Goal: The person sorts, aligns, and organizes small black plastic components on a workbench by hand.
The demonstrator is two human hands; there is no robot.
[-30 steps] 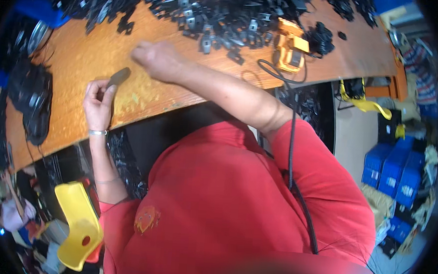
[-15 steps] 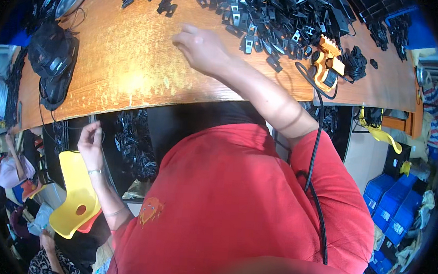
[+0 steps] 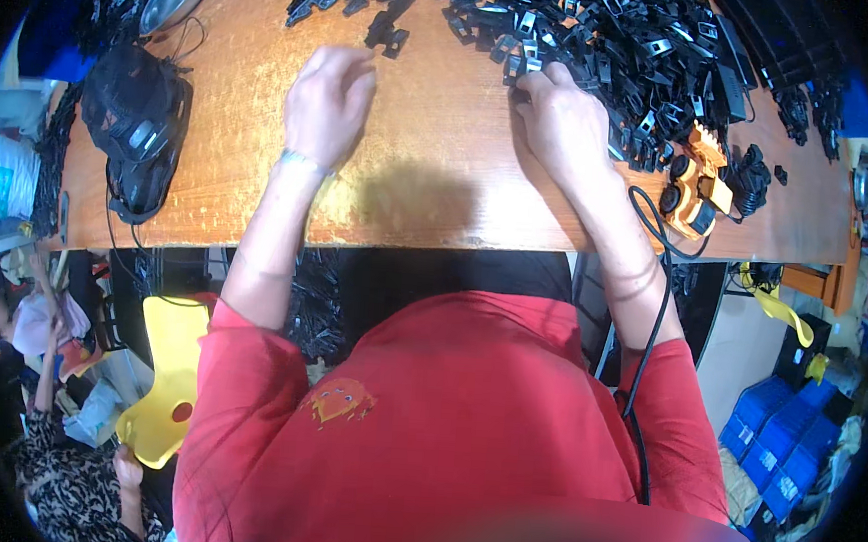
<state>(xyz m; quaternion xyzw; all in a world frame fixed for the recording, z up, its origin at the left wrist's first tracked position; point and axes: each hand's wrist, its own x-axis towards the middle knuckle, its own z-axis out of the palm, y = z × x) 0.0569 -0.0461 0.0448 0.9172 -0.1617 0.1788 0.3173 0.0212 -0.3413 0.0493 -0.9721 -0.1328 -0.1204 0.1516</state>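
Observation:
My left hand (image 3: pixel 327 105) is over the worn tabletop, palm down. Its thumb stands apart from the curved fingers, and nothing shows between them; the fingertips are slightly blurred. Just beyond it lie a few small black plastic pieces (image 3: pixel 387 36). At the near left edge of a large heap of black plastic clip-like parts (image 3: pixel 656 56), some with shiny metal faces, is my right hand (image 3: pixel 568 125). Its fingers are bent down and drawn together among the outermost parts. Whatever they grip is hidden by the hand.
A black cap (image 3: pixel 131 103) lies at the left of the wooden table (image 3: pixel 233 149). At right stand a yellow toy loader (image 3: pixel 695 193) and a coiled black cable (image 3: pixel 751 181). A metal bowl (image 3: pixel 170 3) is at the far left. Blue boxes (image 3: pixel 779 441) and another person's hand (image 3: pixel 127 468) show below.
My left hand has risen from below the table edge to over the tabletop. My right hand has moved right, from bare wood to the heap's edge. The view has shifted slightly.

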